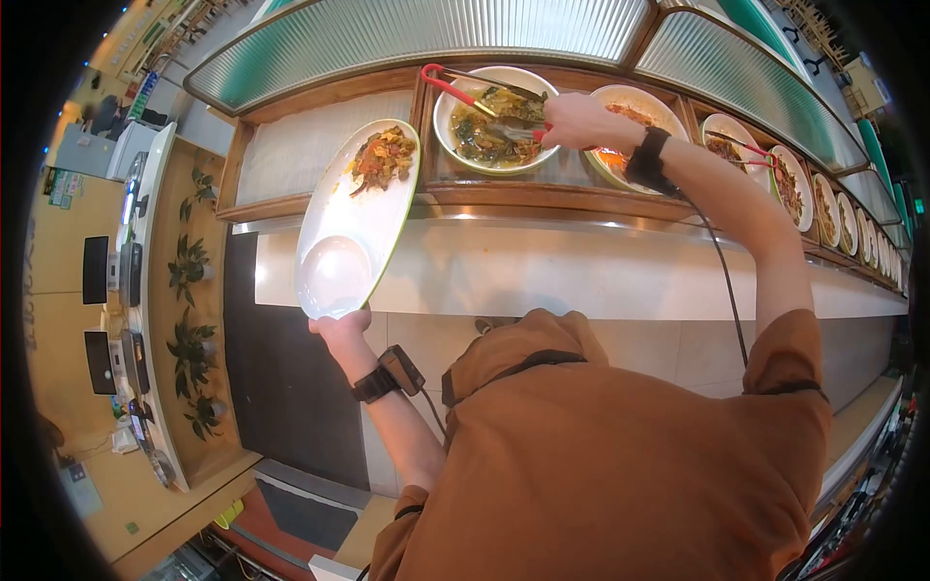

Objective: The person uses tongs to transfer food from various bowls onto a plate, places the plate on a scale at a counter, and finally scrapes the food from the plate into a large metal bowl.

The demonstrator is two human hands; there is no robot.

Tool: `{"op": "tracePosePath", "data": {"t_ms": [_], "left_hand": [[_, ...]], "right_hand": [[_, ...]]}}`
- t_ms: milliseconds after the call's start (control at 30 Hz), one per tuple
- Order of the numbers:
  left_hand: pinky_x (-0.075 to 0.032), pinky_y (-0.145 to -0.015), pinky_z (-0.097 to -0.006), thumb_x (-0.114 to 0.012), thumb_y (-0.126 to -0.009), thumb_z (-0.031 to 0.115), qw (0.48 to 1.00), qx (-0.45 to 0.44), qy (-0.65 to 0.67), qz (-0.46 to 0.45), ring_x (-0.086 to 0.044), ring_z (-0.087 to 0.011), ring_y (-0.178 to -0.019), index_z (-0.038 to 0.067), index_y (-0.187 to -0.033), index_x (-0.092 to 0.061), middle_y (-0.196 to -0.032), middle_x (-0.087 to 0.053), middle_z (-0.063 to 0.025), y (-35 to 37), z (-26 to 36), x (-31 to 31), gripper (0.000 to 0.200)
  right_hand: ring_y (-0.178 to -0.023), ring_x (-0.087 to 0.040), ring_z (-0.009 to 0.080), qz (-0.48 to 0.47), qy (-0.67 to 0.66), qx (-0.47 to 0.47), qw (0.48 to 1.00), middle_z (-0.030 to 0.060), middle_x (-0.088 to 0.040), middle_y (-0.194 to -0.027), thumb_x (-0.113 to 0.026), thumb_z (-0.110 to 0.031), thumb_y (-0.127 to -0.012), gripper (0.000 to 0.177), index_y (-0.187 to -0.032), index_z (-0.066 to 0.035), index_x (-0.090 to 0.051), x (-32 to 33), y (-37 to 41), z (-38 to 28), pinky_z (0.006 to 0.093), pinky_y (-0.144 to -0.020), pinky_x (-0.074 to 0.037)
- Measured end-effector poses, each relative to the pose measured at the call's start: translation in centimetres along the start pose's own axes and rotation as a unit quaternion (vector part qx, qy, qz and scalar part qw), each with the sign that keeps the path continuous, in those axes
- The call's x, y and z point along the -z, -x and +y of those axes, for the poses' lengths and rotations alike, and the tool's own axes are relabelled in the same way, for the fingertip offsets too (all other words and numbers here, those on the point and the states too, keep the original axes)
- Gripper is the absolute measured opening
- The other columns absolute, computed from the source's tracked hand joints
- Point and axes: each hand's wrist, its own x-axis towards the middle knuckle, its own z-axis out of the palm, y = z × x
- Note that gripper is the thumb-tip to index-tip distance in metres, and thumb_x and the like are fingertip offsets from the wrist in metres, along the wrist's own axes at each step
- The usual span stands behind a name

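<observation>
My left hand (341, 327) grips the near end of a long oval white plate (376, 211) with a green rim. A portion of mixed reddish-brown food (383, 160) lies at the plate's far end, and a small round white bowl or hollow (334, 269) is at the near end. My right hand (593, 124) is closed around red-handled tongs (542, 132), whose tips reach into cooked leafy greens (480, 140) in a round white bowl (442, 131). Another red-handled utensil, apparently tongs (455, 89), rests across that bowl's left rim.
More dishes of food, including a red-sauced one (620, 179), run rightward along a wooden-framed counter (465, 197). Ribbed glass panels (426, 34) stand behind. A white ledge (542, 266) runs along the front. Potted plants (191, 266) and screens (95, 271) are at left.
</observation>
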Motion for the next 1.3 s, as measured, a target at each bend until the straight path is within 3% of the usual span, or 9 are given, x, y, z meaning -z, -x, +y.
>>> {"op": "tracePosePath", "data": {"t_ms": [33, 233, 333, 433, 533, 733, 1033, 1133, 1300], "left_hand": [[-0.055, -0.086, -0.0400, -0.028, -0.098, 0.029, 1.000, 0.003, -0.009, -0.004, -0.060, -0.0245, -0.108, 0.008, -0.121, -0.056, -0.123, -0.059, -0.0073, -0.4, 0.1, 0.2, 0.042], [-0.056, -0.085, -0.0392, -0.029, -0.097, 0.029, 0.999, 0.003, 0.031, 0.022, -0.061, -0.0236, -0.106, 0.009, -0.119, -0.058, -0.120, -0.061, -0.0059, 1.5, -0.1, -0.5, 0.042], [-0.053, -0.090, -0.0388, -0.048, -0.090, 0.021, 1.000, -0.004, 0.030, 0.005, -0.061, -0.0248, -0.107, -0.001, -0.123, -0.055, -0.120, -0.062, -0.0089, 0.9, -0.1, -0.2, 0.040], [-0.051, -0.093, -0.0377, -0.048, -0.090, 0.021, 0.999, -0.012, 0.042, 0.010, -0.060, -0.0244, -0.108, -0.001, -0.124, -0.054, -0.122, -0.060, -0.0093, 1.1, -0.3, -0.2, 0.041], [-0.055, -0.086, -0.0406, -0.031, -0.096, 0.027, 0.999, 0.001, -0.010, -0.034, -0.060, -0.0246, -0.107, 0.010, -0.119, -0.058, -0.120, -0.061, -0.0057, -0.1, 0.1, 0.3, 0.040], [-0.054, -0.087, -0.0417, -0.026, -0.096, 0.030, 1.000, 0.021, 0.020, -0.012, -0.060, -0.0252, -0.109, 0.013, -0.120, -0.059, -0.121, -0.061, -0.0052, 0.0, 0.1, 0.2, 0.044], [-0.055, -0.087, -0.0401, -0.030, -0.096, 0.030, 0.997, 0.035, 0.073, 0.008, -0.061, -0.0241, -0.107, 0.012, -0.117, -0.061, -0.120, -0.061, -0.0049, 0.7, -0.1, -0.1, 0.041], [-0.055, -0.087, -0.0390, -0.030, -0.096, 0.030, 1.000, -0.010, -0.004, 0.024, -0.061, -0.0232, -0.107, 0.012, -0.119, -0.059, -0.120, -0.061, -0.0046, 1.0, -0.3, -0.3, 0.041], [-0.054, -0.088, -0.0384, -0.030, -0.096, 0.031, 0.997, 0.034, 0.069, -0.010, -0.059, -0.0229, -0.109, 0.016, -0.121, -0.058, -0.122, -0.060, -0.0031, 0.0, -0.3, 0.3, 0.041]], "right_hand": [[-0.058, -0.065, 0.0291, -0.030, -0.011, -0.015, 0.999, 0.0176, -0.062, -0.061, -0.060, -0.026, -0.075, 0.031, -0.072, 0.005, -0.063, 0.0, 0.1, -0.5, 0.0371, -0.056, -0.051], [-0.060, -0.065, 0.0302, -0.058, -0.057, -0.036, 0.996, 0.0167, -0.064, -0.064, -0.062, -0.028, -0.075, 0.033, -0.072, 0.004, -0.062, -0.2, 0.4, -1.5, 0.0387, -0.057, -0.051], [-0.057, -0.064, 0.0281, -0.030, -0.077, -0.040, 0.996, 0.0178, -0.063, -0.064, -0.065, -0.029, -0.074, 0.035, -0.071, 0.005, -0.062, -0.8, -0.5, 0.2, 0.0368, -0.057, -0.051], [-0.049, -0.060, 0.0243, -0.027, -0.149, -0.054, 0.987, 0.0163, -0.060, -0.059, -0.068, -0.029, -0.072, 0.035, -0.067, 0.005, -0.062, -0.2, -0.9, 1.7, 0.0354, -0.048, -0.049], [-0.042, -0.055, 0.0199, -0.046, -0.283, -0.123, 0.950, 0.0131, -0.056, -0.054, -0.069, -0.025, -0.071, 0.032, -0.063, 0.005, -0.062, 0.7, -0.6, 2.5, 0.0323, -0.039, -0.043], [-0.038, -0.050, 0.0153, -0.033, -0.427, -0.166, 0.888, 0.0102, -0.056, -0.053, -0.070, -0.020, -0.073, 0.028, -0.065, 0.006, -0.061, 0.8, 0.6, 2.6, 0.0273, -0.034, -0.038], [-0.037, -0.049, 0.0146, -0.026, -0.482, -0.188, 0.855, 0.0083, -0.053, -0.049, -0.069, -0.020, -0.076, 0.030, -0.061, 0.005, -0.063, -1.1, 0.7, 3.3, 0.0274, -0.032, -0.036], [-0.037, -0.050, 0.0140, -0.033, -0.487, -0.204, 0.849, 0.0106, -0.057, -0.053, -0.070, -0.019, -0.076, 0.028, -0.073, 0.008, -0.064, -0.8, 0.7, 3.4, 0.0247, -0.034, -0.038], [-0.035, -0.048, 0.0143, 0.000, -0.453, -0.171, 0.875, 0.0093, -0.055, -0.050, -0.069, -0.019, -0.075, 0.027, -0.066, 0.006, -0.064, -0.4, -0.5, 3.4, 0.0266, -0.033, -0.036]]}}
